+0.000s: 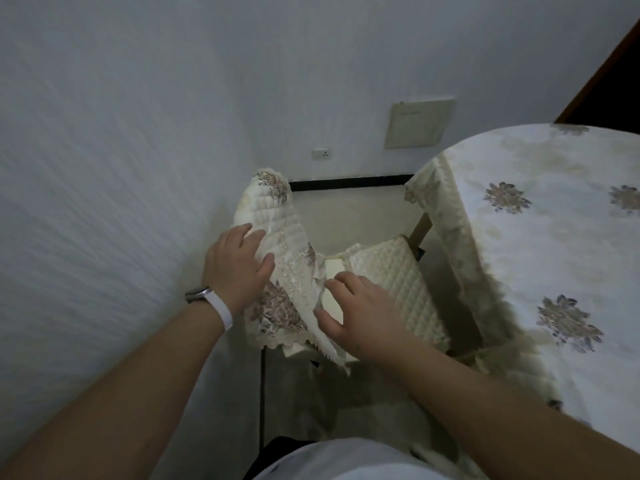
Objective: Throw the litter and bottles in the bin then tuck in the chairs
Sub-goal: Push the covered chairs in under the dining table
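Note:
A chair (398, 271) with a cream quilted seat pad and a floral cloth cover over its backrest (277, 209) stands between the wall and the table. My left hand (235, 268) rests on the covered backrest with fingers spread. My right hand (360, 313) lies flat on the seat near the backrest, fingers straight. No litter, bottle or bin shows in view.
The table (540, 244) with a white floral cloth fills the right side, its cloth hanging beside the chair. A white wall (104, 168) runs close along the left. Beyond the chair are a wall socket (320, 154), a beige wall panel (419, 123) and bare floor (349, 216).

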`<state>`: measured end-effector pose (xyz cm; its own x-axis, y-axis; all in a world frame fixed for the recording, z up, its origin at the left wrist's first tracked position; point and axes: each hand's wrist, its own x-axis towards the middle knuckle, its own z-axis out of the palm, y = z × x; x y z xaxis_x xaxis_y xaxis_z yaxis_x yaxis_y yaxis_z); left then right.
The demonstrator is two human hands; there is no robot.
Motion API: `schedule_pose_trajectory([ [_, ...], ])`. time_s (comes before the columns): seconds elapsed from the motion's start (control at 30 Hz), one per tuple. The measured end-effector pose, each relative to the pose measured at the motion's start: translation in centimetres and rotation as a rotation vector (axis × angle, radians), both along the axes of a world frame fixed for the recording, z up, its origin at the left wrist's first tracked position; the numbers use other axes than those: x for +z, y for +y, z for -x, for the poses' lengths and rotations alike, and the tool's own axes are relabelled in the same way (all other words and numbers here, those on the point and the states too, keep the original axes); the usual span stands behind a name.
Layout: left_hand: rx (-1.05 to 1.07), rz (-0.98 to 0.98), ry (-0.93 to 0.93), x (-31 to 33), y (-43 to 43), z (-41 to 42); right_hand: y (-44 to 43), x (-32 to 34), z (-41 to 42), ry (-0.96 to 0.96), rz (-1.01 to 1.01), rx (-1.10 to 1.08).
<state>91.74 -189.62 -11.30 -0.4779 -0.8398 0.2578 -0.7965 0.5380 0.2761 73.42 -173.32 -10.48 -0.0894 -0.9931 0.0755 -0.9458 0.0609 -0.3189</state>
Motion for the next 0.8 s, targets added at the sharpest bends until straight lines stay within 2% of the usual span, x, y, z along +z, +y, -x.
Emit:
schedule_pose_trajectory([
  [0.13, 0.054, -0.152, -0.035, -0.8, -3.3, -0.2, -2.8, -1.4, -2.8, -0.078, 0.023, -0.006],
  [0.27, 0.029, -0.275, 0.014, -1.2, -5.6, 0.0, -5.0, -2.8, -4.9, -0.143, 0.028, -0.019],
  [0.47, -0.031, -0.351, 0.066, -1.3, -8.0, 0.1, -7.3, -4.3, -6.0, -0.239, 0.037, -0.01],
  [0.7, 0.029, -0.402, 0.147, -1.9, -8.0, 0.2, -8.4, -4.8, -8.4, -0.34, 0.026, -0.04],
  [0.8, 0.025, -0.446, 0.196, -2.2, -7.9, 0.0, -8.6, -5.4, -9.4, -0.47, 0.004, -0.097],
])
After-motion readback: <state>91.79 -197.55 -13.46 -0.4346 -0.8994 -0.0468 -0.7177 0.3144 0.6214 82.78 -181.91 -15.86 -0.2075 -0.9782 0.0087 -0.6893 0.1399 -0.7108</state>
